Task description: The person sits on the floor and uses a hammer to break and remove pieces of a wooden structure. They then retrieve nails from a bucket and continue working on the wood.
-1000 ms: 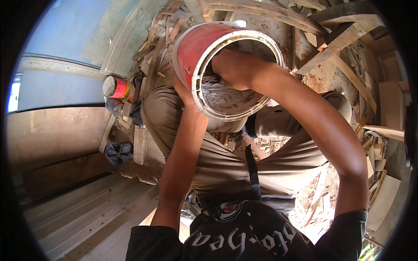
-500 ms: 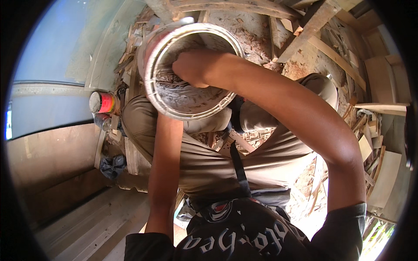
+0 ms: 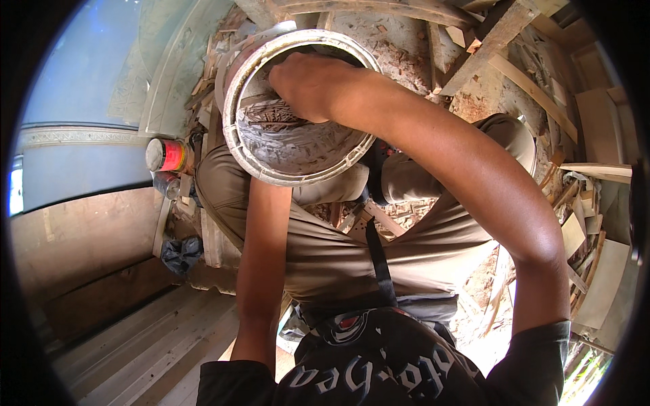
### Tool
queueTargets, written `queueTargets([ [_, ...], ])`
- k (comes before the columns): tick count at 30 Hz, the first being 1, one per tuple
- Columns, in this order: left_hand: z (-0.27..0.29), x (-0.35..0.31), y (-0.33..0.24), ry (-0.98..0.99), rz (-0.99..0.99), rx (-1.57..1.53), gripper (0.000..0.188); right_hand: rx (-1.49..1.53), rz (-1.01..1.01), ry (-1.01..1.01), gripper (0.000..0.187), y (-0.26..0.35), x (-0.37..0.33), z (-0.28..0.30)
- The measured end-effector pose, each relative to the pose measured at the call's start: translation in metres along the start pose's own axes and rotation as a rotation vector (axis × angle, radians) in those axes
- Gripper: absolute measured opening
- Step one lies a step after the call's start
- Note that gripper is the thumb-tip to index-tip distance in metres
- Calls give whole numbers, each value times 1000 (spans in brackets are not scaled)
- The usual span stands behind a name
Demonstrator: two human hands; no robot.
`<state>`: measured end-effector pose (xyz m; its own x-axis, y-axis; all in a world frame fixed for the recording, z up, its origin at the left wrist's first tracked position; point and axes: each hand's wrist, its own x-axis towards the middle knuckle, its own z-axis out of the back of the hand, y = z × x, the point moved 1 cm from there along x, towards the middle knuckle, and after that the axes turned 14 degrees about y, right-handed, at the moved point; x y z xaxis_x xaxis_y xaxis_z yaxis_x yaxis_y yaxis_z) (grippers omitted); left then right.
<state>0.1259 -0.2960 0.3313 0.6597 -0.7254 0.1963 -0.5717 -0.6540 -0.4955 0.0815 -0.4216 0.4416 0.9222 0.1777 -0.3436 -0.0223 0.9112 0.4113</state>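
A white plastic bucket (image 3: 233, 139), its rim smeared and dirty, is tilted so its mouth faces me above my crossed legs. Many thin nails (image 3: 267, 114) lie inside it against the lower wall. My right hand (image 3: 308, 84) reaches into the bucket over the nails, its back and knuckles showing; the fingers are hidden on the far side. My left forearm (image 3: 267, 233) runs up behind the lower rim, and the bucket hides that hand entirely.
On the left stand a red-labelled can (image 3: 166, 155) and a smaller can (image 3: 166, 183), with a black plastic bag (image 3: 181, 256) nearer me. Wooden beams (image 3: 491, 47) and offcuts (image 3: 574, 233) lie ahead and to the right. A blue panel (image 3: 84, 88) rises at the left.
My right hand has risen slightly toward the far rim inside the bucket, uncovering more of the nails. The whole view has shifted a little to the right.
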Motion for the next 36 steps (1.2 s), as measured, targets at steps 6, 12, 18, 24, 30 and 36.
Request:
queueTargets([
  [6,6,-15,-26,-73,-102,74,57,5,15,46,25,19,7,0],
  [12,10,-7,-13,-74,-175,73,57,-14,-33,-27,21,0,10,1],
  [18,1,-8,-10,-84,-217,152,58,-43,2,32,21,-6,15,-4],
  [24,0,-10,-15,-85,-155,96,47,-143,81,-3,21,14,14,-10],
  [30,3,-10,-11,-82,-73,45,35,-142,106,28,21,23,17,-21],
  [36,-1,-13,-14,-90,-36,25,25,-120,144,76,20,18,16,-19],
])
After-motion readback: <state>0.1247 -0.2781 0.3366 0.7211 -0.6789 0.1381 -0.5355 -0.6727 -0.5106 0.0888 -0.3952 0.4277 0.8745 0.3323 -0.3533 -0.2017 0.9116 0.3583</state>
